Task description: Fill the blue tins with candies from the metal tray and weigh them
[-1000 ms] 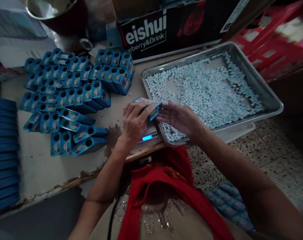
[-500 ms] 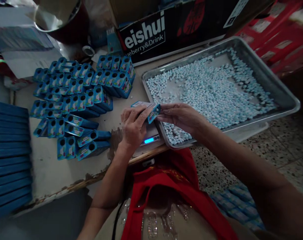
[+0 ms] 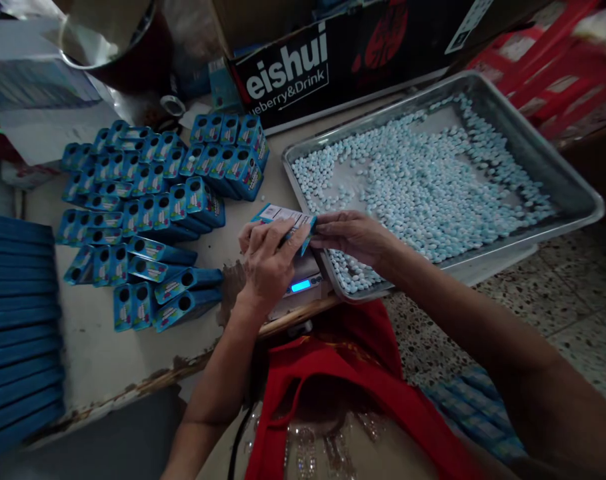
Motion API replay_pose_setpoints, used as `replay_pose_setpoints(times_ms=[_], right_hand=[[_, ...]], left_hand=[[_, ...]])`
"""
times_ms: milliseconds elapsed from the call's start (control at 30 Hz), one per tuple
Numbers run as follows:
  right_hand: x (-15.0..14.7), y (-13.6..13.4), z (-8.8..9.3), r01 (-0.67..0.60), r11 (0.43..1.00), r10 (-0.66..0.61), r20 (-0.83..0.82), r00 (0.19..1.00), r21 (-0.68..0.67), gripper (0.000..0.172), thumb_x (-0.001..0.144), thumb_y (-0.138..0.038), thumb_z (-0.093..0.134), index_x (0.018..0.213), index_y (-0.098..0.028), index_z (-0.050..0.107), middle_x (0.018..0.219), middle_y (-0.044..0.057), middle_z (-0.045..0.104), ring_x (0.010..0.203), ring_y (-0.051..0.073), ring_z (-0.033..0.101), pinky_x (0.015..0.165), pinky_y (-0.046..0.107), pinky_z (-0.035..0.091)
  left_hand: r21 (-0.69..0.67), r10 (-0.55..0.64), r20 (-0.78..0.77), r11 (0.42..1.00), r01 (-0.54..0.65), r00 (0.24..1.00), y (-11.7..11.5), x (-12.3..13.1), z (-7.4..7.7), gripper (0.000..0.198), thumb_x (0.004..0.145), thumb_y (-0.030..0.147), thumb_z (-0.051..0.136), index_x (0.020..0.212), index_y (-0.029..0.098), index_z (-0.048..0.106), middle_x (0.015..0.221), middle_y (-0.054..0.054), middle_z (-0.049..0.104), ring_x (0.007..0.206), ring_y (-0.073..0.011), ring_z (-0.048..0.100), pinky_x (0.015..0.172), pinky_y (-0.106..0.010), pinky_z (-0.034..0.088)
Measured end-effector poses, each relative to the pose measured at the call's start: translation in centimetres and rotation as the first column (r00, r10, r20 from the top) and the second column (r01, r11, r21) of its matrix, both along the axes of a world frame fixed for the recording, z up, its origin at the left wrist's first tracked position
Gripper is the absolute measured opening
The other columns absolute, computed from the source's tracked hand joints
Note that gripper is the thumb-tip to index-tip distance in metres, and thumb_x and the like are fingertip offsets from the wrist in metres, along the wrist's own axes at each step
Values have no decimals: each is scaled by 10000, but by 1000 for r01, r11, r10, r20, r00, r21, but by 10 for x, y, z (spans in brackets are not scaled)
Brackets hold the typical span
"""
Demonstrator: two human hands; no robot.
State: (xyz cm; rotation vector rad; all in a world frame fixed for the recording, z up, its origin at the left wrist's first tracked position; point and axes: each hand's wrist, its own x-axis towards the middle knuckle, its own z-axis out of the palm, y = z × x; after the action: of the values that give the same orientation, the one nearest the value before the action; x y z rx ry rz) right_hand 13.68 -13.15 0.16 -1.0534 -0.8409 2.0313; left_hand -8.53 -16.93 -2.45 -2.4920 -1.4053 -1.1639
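My left hand (image 3: 269,257) is wrapped over a small blue candy box (image 3: 283,213), which lies tilted on its side with a white printed panel facing up. At the box's right end, my right hand (image 3: 355,237) has its fingers pressed together against the edge; what they hold, if anything, is hidden. Both hands are above the left rim of a metal tray (image 3: 525,127) spread with pale blue and white candies (image 3: 417,180). Below the box, a small scale (image 3: 301,285) shows a lit blue display.
Several blue boxes (image 3: 147,213) with round holes on top stand grouped on the table's left. More blue boxes (image 3: 20,320) are stacked at the far left. Behind stand a black carton (image 3: 343,73) and a dark pot (image 3: 137,67). Red crates (image 3: 537,67) lie beyond the tray.
The candy box has tipped so that more of its white panel faces up and its open end is less visible. Both hands stay around it.
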Motion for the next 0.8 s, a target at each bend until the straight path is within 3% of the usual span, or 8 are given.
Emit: replay_pose_setpoints(times_ms=[200, 367, 600, 800], right_hand=[[-6, 6, -6, -11, 998, 8, 45, 999, 66, 209, 737, -338, 969, 805, -231, 803, 905, 27, 849, 842, 159, 787, 876, 267, 686], [-11, 11, -10, 7, 994, -21, 124, 992, 108, 309, 736, -340, 1027, 895, -231, 786, 824, 18, 806, 785, 167, 784, 775, 295, 706], [-15, 13, -10, 32, 986, -65, 195, 979, 166, 211, 765, -191, 914, 865, -235, 734, 752, -9, 779, 661, 160, 757, 657, 280, 682], [-22, 11, -10, 32, 968, -109, 303, 947, 248, 131, 821, -203, 852, 873, -254, 744, 737, -25, 772, 696, 191, 767, 679, 318, 684]], left_hand=[[-67, 98, 11, 993, -97, 995, 1, 1, -8, 407, 1043, 234, 635, 1350, 383, 856, 1237, -70, 843, 1123, -298, 701, 1052, -492, 476], [-57, 115, 48, 992, -112, 992, 1, 2, -10, 431, 1006, 209, 652, 1347, 376, 855, 1238, -64, 843, 1133, -300, 714, 1050, -486, 490], [-70, 60, 139, 996, -51, 989, 0, 0, -11, 438, 1019, 191, 629, 1352, 371, 850, 1265, -73, 829, 1145, -302, 706, 1084, -486, 484], [-10, 34, 74, 999, -33, 997, 5, -5, -13, 387, 1074, 255, 620, 1341, 402, 858, 1218, -81, 842, 1124, -300, 692, 1063, -496, 480]])
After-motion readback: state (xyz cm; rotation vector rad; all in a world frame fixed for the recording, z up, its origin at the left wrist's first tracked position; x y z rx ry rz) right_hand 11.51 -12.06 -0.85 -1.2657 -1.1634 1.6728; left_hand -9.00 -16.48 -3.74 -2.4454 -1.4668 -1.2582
